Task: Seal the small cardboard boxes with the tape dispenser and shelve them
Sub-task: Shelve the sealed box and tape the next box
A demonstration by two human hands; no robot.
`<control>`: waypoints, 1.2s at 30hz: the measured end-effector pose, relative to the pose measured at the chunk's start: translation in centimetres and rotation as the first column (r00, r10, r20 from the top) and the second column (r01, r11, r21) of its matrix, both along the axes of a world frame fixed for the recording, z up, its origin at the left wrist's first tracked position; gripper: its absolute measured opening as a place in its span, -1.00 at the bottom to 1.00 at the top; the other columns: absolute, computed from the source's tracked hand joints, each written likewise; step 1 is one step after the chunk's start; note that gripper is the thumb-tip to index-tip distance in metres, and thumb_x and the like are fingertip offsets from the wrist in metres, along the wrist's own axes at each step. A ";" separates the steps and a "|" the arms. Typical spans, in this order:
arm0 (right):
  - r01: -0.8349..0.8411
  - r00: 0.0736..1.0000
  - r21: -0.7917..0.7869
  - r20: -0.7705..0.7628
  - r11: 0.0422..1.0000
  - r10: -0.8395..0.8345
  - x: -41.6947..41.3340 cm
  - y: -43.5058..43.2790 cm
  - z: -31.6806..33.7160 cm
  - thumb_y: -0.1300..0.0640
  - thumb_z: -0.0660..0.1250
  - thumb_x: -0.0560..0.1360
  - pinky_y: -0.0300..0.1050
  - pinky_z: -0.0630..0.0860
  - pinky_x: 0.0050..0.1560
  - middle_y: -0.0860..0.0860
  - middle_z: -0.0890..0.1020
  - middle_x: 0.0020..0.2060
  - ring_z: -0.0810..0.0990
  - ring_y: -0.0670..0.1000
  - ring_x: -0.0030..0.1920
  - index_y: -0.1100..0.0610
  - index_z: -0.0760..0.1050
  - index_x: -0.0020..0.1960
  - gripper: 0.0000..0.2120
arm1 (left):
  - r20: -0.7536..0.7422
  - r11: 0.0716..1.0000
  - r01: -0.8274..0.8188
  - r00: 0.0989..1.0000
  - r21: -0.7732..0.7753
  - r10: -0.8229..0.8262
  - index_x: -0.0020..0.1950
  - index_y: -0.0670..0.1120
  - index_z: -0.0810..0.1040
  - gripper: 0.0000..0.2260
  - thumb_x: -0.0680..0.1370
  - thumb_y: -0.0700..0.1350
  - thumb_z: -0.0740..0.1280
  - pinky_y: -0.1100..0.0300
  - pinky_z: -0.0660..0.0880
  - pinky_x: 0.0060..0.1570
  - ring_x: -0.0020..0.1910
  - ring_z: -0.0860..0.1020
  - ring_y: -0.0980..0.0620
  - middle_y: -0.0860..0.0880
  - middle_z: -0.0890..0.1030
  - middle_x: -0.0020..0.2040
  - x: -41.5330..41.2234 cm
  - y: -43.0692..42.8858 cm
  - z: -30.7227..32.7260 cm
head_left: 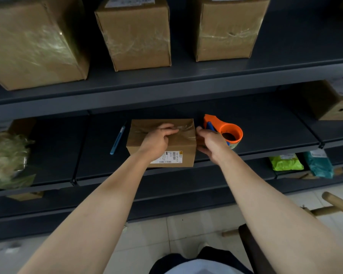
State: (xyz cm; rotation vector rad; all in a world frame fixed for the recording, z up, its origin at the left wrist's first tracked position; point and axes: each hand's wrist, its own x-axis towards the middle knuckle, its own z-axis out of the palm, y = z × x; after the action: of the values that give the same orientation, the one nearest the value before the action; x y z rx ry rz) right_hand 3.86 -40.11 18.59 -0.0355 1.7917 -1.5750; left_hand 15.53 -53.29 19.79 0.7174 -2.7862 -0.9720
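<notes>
The small cardboard box [178, 143] sits flat at the front of my dark shelf [265, 123], clear tape wrinkled across its closed top and a white barcode label on its near face. The orange tape dispenser [226, 129] stands just beside its right edge.

Tight around the box, open shelf beyond

Blue pen [118, 139] lies at nine o'clock of the small box [183, 143], tape dispenser [225, 130] crowds three; bare shelf [275, 127] farther right.
</notes>
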 end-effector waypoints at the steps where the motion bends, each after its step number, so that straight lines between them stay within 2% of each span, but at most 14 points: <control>1: 0.000 0.999 -0.019 0.051 1.000 0.001 -0.4 0.2 0.2 -0.05 0.32 0.55 0.02 0.53 0.14 0.09 0.69 -0.03 0.65 0.08 0.02 0.13 0.56 0.01 -0.76 | 0.000 1.000 -0.007 1.000 0.003 0.007 0.35 0.02 0.48 -0.59 0.61 -0.32 0.08 0.30 0.31 0.25 0.35 0.34 0.12 0.12 0.31 0.45 0.0 0.0 -0.1; 4: -0.022 0.998 0.016 0.060 1.000 0.021 -1.3 -0.4 0.8 -0.20 0.34 0.49 0.03 0.54 0.13 0.08 0.69 -0.02 0.66 0.09 0.01 0.15 0.54 0.12 -0.57 | 0.001 1.000 -0.022 1.000 0.006 0.022 0.34 0.03 0.48 -0.59 0.61 -0.31 0.09 0.23 0.35 0.28 0.34 0.36 0.10 0.12 0.31 0.45 0.0 0.0 0.0; 7: -0.053 0.999 0.088 0.013 0.995 0.052 -1.1 -1.8 1.3 -0.12 0.38 0.49 -0.01 0.54 0.05 0.05 0.66 -0.07 0.63 0.06 -0.05 0.08 0.48 0.06 -0.69 | 0.010 1.000 -0.026 1.000 0.002 0.026 0.34 0.03 0.48 -0.60 0.62 -0.30 0.09 0.17 0.36 0.30 0.33 0.37 0.09 0.11 0.30 0.46 -0.1 0.2 0.0; 10: -0.080 0.997 0.145 0.000 0.986 0.081 -1.4 -2.3 1.4 0.08 0.34 0.54 -0.07 0.53 -0.10 0.08 0.65 -0.11 0.62 0.04 -0.16 0.13 0.49 0.04 -0.86 | 0.016 0.999 -0.029 0.999 0.015 0.028 0.35 0.03 0.48 -0.60 0.62 -0.29 0.08 0.25 0.37 0.22 0.29 0.39 0.08 0.12 0.29 0.46 -0.1 0.2 0.0; 13: -0.112 0.994 0.148 0.014 0.983 0.111 -1.9 -2.2 1.2 0.16 0.33 0.54 -0.10 0.52 -0.23 0.10 0.67 -0.12 0.65 0.08 -0.13 0.17 0.52 0.10 -0.84 | 0.026 0.999 -0.030 0.999 0.031 0.029 0.35 0.03 0.47 -0.61 0.62 -0.29 0.08 0.32 0.34 0.07 0.24 0.41 0.08 0.13 0.29 0.46 -0.1 0.2 0.0; 16: -0.110 0.994 0.130 0.002 0.985 0.111 -2.0 -1.8 1.2 0.11 0.34 0.54 -0.11 0.53 -0.26 0.09 0.68 -0.11 0.66 0.05 -0.15 0.18 0.52 0.14 -0.78 | 0.033 1.000 -0.009 0.999 0.019 0.009 0.37 0.03 0.46 -0.60 0.62 -0.30 0.08 0.28 0.34 0.15 0.28 0.39 0.08 0.13 0.28 0.46 -0.2 0.1 0.0; 19: -0.150 0.989 0.061 -0.006 0.987 0.150 -1.9 -1.1 1.0 -0.07 0.34 0.53 -0.10 0.58 -0.16 0.06 0.70 -0.08 0.68 0.03 -0.09 0.12 0.52 0.12 -0.70 | 0.032 1.000 0.011 0.999 -0.011 -0.011 0.37 0.04 0.46 -0.59 0.62 -0.29 0.09 0.17 0.36 0.25 0.30 0.37 0.05 0.12 0.27 0.47 -0.1 0.1 -0.1; 23: -0.168 0.960 0.145 -0.203 0.975 0.195 -1.6 -1.5 0.0 -0.02 0.36 0.53 0.07 0.58 0.12 0.13 0.66 0.03 0.65 0.11 0.04 0.13 0.52 0.07 -0.76 | 0.027 1.000 -0.004 1.000 -0.023 0.005 0.36 0.02 0.47 -0.59 0.61 -0.30 0.08 0.11 0.36 0.29 0.30 0.39 0.04 0.10 0.29 0.46 -0.3 0.3 -0.2; 26: -0.172 0.921 0.238 -0.306 0.956 0.242 -1.6 -1.9 -1.0 -0.11 0.36 0.48 0.12 0.57 0.12 0.11 0.66 -0.01 0.64 0.14 0.02 0.09 0.53 0.05 -0.71 | 0.015 0.999 0.012 1.000 -0.042 -0.011 0.41 0.07 0.39 -0.55 0.61 -0.31 0.07 0.07 0.31 0.35 0.37 0.32 0.01 0.08 0.27 0.48 -0.2 0.7 -0.3; 28: -0.166 0.933 0.208 -0.284 0.964 0.222 -1.5 -1.8 -1.2 -0.17 0.36 0.43 0.13 0.58 0.11 0.10 0.67 -0.02 0.65 0.13 0.01 0.11 0.54 0.08 -0.61 | 0.038 0.990 0.053 0.998 -0.131 -0.049 0.44 0.11 0.36 -0.53 0.61 -0.30 0.06 0.10 0.22 0.42 0.44 0.20 -0.01 0.07 0.25 0.49 -0.2 1.1 -0.3; 30: -0.155 0.960 0.131 -0.215 0.979 0.181 -1.4 -1.0 -0.8 -0.14 0.34 0.49 0.05 0.60 0.07 0.08 0.66 -0.05 0.65 0.08 -0.02 0.12 0.54 0.05 -0.66 | 0.065 0.975 0.078 0.996 -0.210 -0.065 0.43 0.10 0.37 -0.55 0.62 -0.28 0.06 0.11 0.18 0.42 0.45 0.15 -0.02 0.06 0.24 0.49 -0.2 1.2 -0.3; 32: -0.058 0.977 0.063 -0.204 0.996 0.070 -2.1 0.1 -0.9 -0.05 0.29 0.57 -0.10 0.60 -0.05 0.05 0.65 -0.15 0.64 0.02 -0.12 0.13 0.54 -0.06 -0.76 | 0.063 0.976 0.067 0.997 -0.206 -0.055 0.41 0.08 0.41 -0.58 0.62 -0.27 0.07 0.14 0.16 0.41 0.45 0.14 0.01 0.08 0.25 0.48 -0.3 1.2 -0.2; 33: 0.017 0.957 0.097 -0.290 0.995 0.012 -2.9 0.8 -1.1 -0.02 0.28 0.58 -0.11 0.56 -0.13 0.05 0.63 -0.20 0.63 0.02 -0.17 0.14 0.54 -0.11 -0.76 | 0.062 0.980 0.056 0.997 -0.192 -0.045 0.39 0.08 0.42 -0.59 0.62 -0.26 0.08 0.17 0.14 0.40 0.44 0.14 0.02 0.08 0.26 0.47 -0.4 1.2 -0.2; 36: 0.222 0.819 0.394 -0.571 0.892 0.048 -5.1 2.0 -2.3 0.09 0.26 0.56 -0.07 0.47 -0.09 0.17 0.62 -0.07 0.60 0.18 0.02 0.25 0.54 0.04 -0.77 | 0.062 0.988 0.029 0.998 -0.152 -0.020 0.36 0.07 0.46 -0.60 0.62 -0.27 0.09 0.20 0.14 0.38 0.41 0.17 0.05 0.09 0.27 0.45 -0.6 1.3 -0.2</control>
State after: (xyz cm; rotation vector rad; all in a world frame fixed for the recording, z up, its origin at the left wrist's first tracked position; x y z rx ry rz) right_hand -1.28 -38.13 16.33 -0.2295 2.6363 -1.2422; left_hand 14.89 -51.97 19.60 0.7038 -2.8885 -0.7409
